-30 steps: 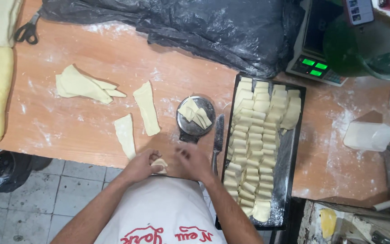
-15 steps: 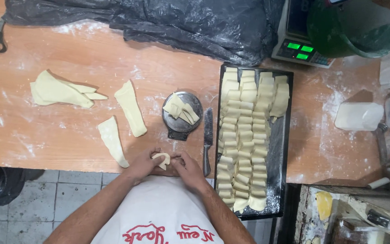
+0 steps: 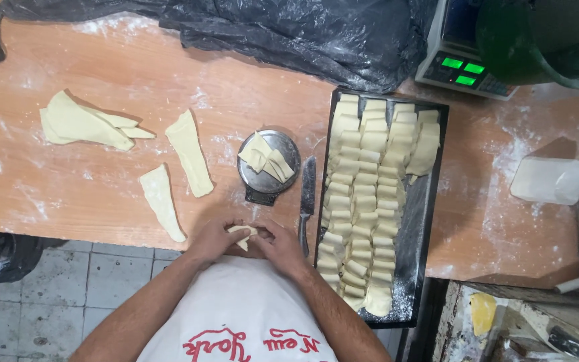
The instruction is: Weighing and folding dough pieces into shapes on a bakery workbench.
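While both hands worked at the near edge of the counter (image 3: 102, 201), a single small piece of dough (image 3: 242, 234) sat pinched between them, the left hand (image 3: 214, 240) and the right hand (image 3: 277, 245) each closing its grip on one end. The piece lay with its long axis running roughly from hand to hand, along the counter's edge; which end led could not be told.

Beyond the grip, a small round metal scale (image 3: 269, 164) carried a few cut dough pieces, and one knife (image 3: 307, 201) lay just to the right of the grip, blade pointing away from the person. Further right, one black baking tray (image 3: 423, 268) held four or so columns of folded pieces, too many to count surely. To the left of the grip lay two long dough strips (image 3: 189, 161), and past them one loose heap of trimmed sheets (image 3: 82, 124).

The counter was floured orange-brown wood. A black plastic sheet (image 3: 269, 33) covered its far side, beside one electronic scale with green digits (image 3: 464, 67). Grey floor tiles (image 3: 55, 302) showed below the edge.
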